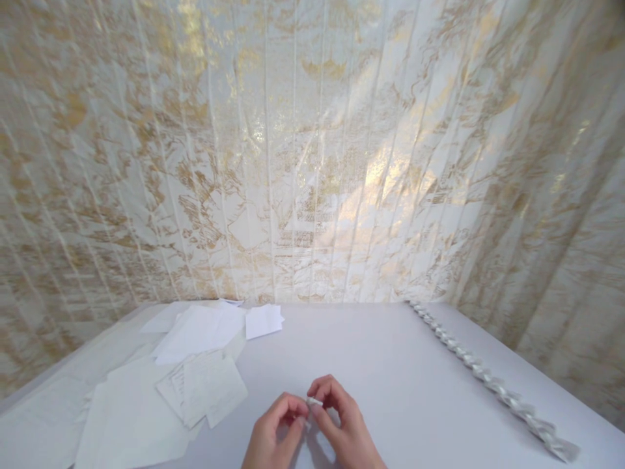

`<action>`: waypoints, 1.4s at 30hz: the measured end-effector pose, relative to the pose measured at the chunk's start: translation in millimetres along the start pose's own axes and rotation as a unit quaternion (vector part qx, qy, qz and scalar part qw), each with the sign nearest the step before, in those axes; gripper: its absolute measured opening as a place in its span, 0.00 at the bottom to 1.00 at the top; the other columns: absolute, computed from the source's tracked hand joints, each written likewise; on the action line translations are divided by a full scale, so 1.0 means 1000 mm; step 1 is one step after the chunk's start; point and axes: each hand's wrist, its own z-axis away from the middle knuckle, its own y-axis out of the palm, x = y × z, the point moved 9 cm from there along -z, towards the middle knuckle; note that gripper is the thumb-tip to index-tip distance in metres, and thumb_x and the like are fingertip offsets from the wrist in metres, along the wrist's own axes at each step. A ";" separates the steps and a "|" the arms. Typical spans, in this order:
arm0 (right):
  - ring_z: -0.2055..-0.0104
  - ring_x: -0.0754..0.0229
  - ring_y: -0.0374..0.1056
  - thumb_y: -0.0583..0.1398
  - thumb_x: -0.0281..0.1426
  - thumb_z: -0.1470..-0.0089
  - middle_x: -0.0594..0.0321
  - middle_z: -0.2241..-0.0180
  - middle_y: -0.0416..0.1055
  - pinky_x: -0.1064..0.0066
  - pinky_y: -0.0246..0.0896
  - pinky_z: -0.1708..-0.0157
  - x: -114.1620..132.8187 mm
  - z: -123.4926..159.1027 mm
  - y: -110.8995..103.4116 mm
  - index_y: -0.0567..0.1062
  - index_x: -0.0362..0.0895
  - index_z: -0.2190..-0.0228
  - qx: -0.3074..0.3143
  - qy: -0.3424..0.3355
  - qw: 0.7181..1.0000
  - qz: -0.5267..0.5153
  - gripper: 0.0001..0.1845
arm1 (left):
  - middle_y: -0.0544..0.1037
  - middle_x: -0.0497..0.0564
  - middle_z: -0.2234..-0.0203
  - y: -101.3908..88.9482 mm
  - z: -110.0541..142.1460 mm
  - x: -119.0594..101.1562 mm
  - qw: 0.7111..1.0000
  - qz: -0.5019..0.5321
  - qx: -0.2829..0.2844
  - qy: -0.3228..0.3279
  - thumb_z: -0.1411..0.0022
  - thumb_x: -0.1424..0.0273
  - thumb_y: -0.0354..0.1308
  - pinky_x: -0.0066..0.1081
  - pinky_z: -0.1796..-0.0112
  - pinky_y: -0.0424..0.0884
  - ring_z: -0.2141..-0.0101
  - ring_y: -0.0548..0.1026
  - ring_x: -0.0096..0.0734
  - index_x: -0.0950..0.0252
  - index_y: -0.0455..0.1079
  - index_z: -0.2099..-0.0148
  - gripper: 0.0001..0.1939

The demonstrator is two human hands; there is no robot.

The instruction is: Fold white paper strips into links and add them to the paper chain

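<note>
Near the front middle of the table, a small piece of white paper (314, 402), seemingly folded, sits between my fingertips. My right hand (344, 422) pinches it between thumb and forefinger. Beside it, the fingertips of my left hand (276, 430) are closed at the paper's left end, where a bit of white shows below them. Fingers cover most of the piece, so its full shape is hidden.
White paper sheets (131, 410) overlap across the left side of the table (390, 365). Smaller slips (215, 387) lie on them, and a little stack (263, 322) is at the back. A long chain of folded paper (481, 373) runs along the right side. Gold-patterned curtain (293, 163) hangs behind.
</note>
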 end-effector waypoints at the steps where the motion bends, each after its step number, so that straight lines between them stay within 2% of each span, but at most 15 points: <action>1: 0.63 0.58 0.67 0.58 0.37 0.38 0.59 0.63 0.71 0.69 0.60 0.63 0.005 0.001 -0.001 0.67 0.46 0.70 0.002 -0.021 0.999 0.030 0.10 | 0.75 0.49 0.71 0.003 0.001 -0.001 1.000 -0.013 0.005 0.009 0.45 0.47 0.60 0.30 0.62 0.65 0.66 0.71 0.36 0.62 0.73 0.69 0.22; 3: 0.63 0.58 0.68 0.56 0.30 0.38 0.59 0.63 0.73 0.69 0.61 0.63 0.016 0.003 0.002 0.67 0.47 0.67 0.023 -0.074 0.990 0.119 0.04 | 0.72 0.49 0.71 0.009 0.004 0.000 0.999 -0.031 0.017 0.002 0.43 0.43 0.56 0.29 0.63 0.64 0.67 0.69 0.35 0.62 0.72 0.70 0.26; 6: 0.68 0.56 0.66 0.57 0.24 0.42 0.61 0.68 0.73 0.67 0.58 0.66 0.032 0.007 0.012 0.68 0.47 0.67 0.054 -0.172 0.944 0.275 0.05 | 0.63 0.44 0.76 0.011 0.005 0.005 0.998 -0.032 0.027 -0.047 0.43 0.40 0.53 0.29 0.67 0.63 0.71 0.64 0.32 0.61 0.66 0.75 0.29; 8: 0.69 0.55 0.64 0.59 0.24 0.45 0.61 0.69 0.72 0.66 0.57 0.67 0.037 0.008 0.015 0.69 0.47 0.68 0.059 -0.199 0.925 0.317 0.06 | 0.61 0.43 0.77 0.009 0.005 0.005 0.997 -0.024 0.031 -0.063 0.44 0.40 0.54 0.29 0.67 0.63 0.71 0.63 0.31 0.61 0.64 0.75 0.28; 9: 0.67 0.54 0.64 0.60 0.24 0.46 0.61 0.68 0.71 0.66 0.58 0.65 0.037 0.007 0.015 0.69 0.47 0.66 0.063 -0.197 0.928 0.311 0.07 | 0.61 0.42 0.77 0.008 0.004 0.004 0.997 -0.022 0.034 -0.066 0.45 0.40 0.54 0.28 0.68 0.63 0.71 0.63 0.31 0.61 0.64 0.74 0.28; 14: 0.57 0.55 0.66 0.58 0.18 0.53 0.60 0.59 0.69 0.68 0.61 0.57 0.025 0.004 0.012 0.69 0.48 0.58 0.082 -0.110 0.980 0.145 0.20 | 0.63 0.42 0.82 0.001 -0.003 0.004 0.996 -0.021 0.046 -0.079 0.44 0.49 0.56 0.29 0.70 0.60 0.75 0.63 0.30 0.61 0.65 0.77 0.22; 17: 0.57 0.56 0.67 0.58 0.18 0.54 0.61 0.60 0.71 0.69 0.60 0.57 0.016 0.003 0.012 0.71 0.48 0.61 0.091 -0.085 0.988 0.096 0.19 | 0.64 0.43 0.83 -0.001 -0.005 0.004 0.995 -0.025 0.052 -0.082 0.45 0.54 0.54 0.30 0.70 0.58 0.76 0.62 0.30 0.62 0.64 0.80 0.20; 21: 0.62 0.57 0.68 0.59 0.21 0.48 0.62 0.66 0.72 0.68 0.60 0.58 0.014 0.003 0.011 0.74 0.47 0.66 0.094 -0.087 0.987 0.095 0.10 | 0.63 0.42 0.85 0.001 -0.005 0.005 0.993 -0.021 0.064 -0.097 0.47 0.56 0.55 0.30 0.72 0.57 0.78 0.61 0.29 0.61 0.62 0.82 0.18; 24: 0.63 0.56 0.68 0.62 0.29 0.44 0.61 0.68 0.73 0.66 0.60 0.59 0.016 0.002 0.009 0.76 0.47 0.70 0.099 -0.088 0.988 0.081 0.03 | 0.63 0.42 0.86 0.003 -0.006 0.005 0.991 -0.022 0.080 -0.106 0.48 0.55 0.56 0.29 0.73 0.57 0.79 0.61 0.28 0.60 0.61 0.82 0.18; 28: 0.66 0.57 0.67 0.64 0.39 0.43 0.62 0.71 0.72 0.67 0.59 0.63 0.009 0.000 0.007 0.75 0.45 0.75 0.097 -0.034 0.994 0.033 0.12 | 0.65 0.43 0.85 0.007 -0.005 0.004 0.988 -0.029 0.106 -0.105 0.48 0.57 0.56 0.29 0.72 0.58 0.79 0.62 0.29 0.61 0.64 0.81 0.17; 30: 0.68 0.58 0.67 0.64 0.42 0.44 0.63 0.73 0.71 0.67 0.59 0.63 0.003 0.000 0.009 0.74 0.44 0.75 0.100 0.010 0.995 -0.027 0.16 | 0.66 0.43 0.84 0.008 -0.005 0.001 0.988 -0.029 0.113 -0.100 0.47 0.58 0.55 0.30 0.71 0.59 0.78 0.63 0.29 0.62 0.64 0.81 0.16; 35: 0.70 0.58 0.69 0.68 0.44 0.48 0.64 0.76 0.70 0.66 0.60 0.65 -0.008 0.004 0.026 0.69 0.43 0.74 0.124 0.100 0.963 -0.220 0.19 | 0.67 0.45 0.82 0.011 -0.002 -0.003 0.986 -0.036 0.136 -0.091 0.45 0.57 0.54 0.30 0.70 0.59 0.76 0.64 0.30 0.63 0.65 0.79 0.17; 42: 0.73 0.60 0.68 0.67 0.43 0.47 0.66 0.79 0.69 0.67 0.60 0.67 -0.004 0.001 0.030 0.67 0.44 0.74 0.116 0.111 0.950 -0.267 0.20 | 0.68 0.47 0.78 0.017 0.003 -0.008 0.983 -0.052 0.162 -0.067 0.39 0.48 0.51 0.31 0.68 0.60 0.73 0.65 0.32 0.64 0.67 0.74 0.25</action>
